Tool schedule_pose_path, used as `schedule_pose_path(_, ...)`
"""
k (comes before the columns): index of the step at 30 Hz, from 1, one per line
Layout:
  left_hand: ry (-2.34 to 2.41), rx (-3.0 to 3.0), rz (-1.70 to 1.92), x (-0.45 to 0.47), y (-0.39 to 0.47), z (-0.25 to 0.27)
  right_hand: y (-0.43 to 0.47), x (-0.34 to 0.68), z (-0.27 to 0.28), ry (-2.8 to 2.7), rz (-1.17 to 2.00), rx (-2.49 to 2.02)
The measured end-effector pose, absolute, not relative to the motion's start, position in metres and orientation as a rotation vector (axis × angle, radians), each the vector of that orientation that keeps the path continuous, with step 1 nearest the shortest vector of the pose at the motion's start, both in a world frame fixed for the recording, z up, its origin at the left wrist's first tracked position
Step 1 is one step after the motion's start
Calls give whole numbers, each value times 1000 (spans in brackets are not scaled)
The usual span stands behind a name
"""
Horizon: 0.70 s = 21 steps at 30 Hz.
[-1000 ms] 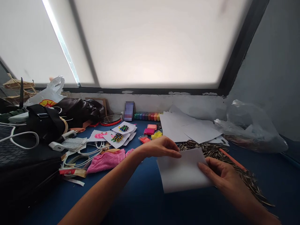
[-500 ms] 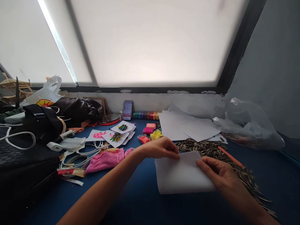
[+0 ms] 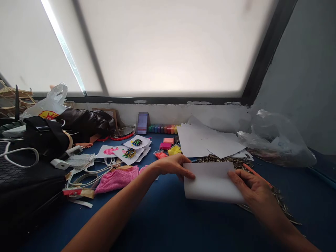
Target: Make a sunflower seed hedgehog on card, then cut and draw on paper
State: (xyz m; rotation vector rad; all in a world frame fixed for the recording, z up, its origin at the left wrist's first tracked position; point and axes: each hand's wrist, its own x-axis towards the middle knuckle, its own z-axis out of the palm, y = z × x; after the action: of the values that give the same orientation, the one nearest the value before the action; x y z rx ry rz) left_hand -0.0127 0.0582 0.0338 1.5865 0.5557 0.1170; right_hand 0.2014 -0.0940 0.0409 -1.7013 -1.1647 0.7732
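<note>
A white sheet of paper (image 3: 210,183), bent over so that its near side curves, is held up between both hands above the blue tabletop. My left hand (image 3: 174,166) pinches its left edge, thumb on the face toward me and the other fingers behind. At the right edge, my right hand (image 3: 249,183) grips the paper with the thumb in front; its fingers are partly hidden behind. Beyond the paper lies a heap of striped sunflower seeds (image 3: 279,199), partly covered by the sheet and my right hand.
Loose white sheets (image 3: 202,140) lie at the back, beside a clear plastic bag (image 3: 283,143). Packets of coloured clay (image 3: 166,145) sit left of them. Farther left are cards with clay decorations (image 3: 130,153), a pink cloth (image 3: 117,180), white cables and a black bag (image 3: 26,196).
Both hands have shifted the paper slightly right and raised its near edge. My left hand has moved from the paper's top edge to its left edge.
</note>
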Motion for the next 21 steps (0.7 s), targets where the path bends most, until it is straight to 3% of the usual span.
schedule_pose_path(21,622,1523,246,-18,61,40,-92,209,37,-1125,965,-1598)
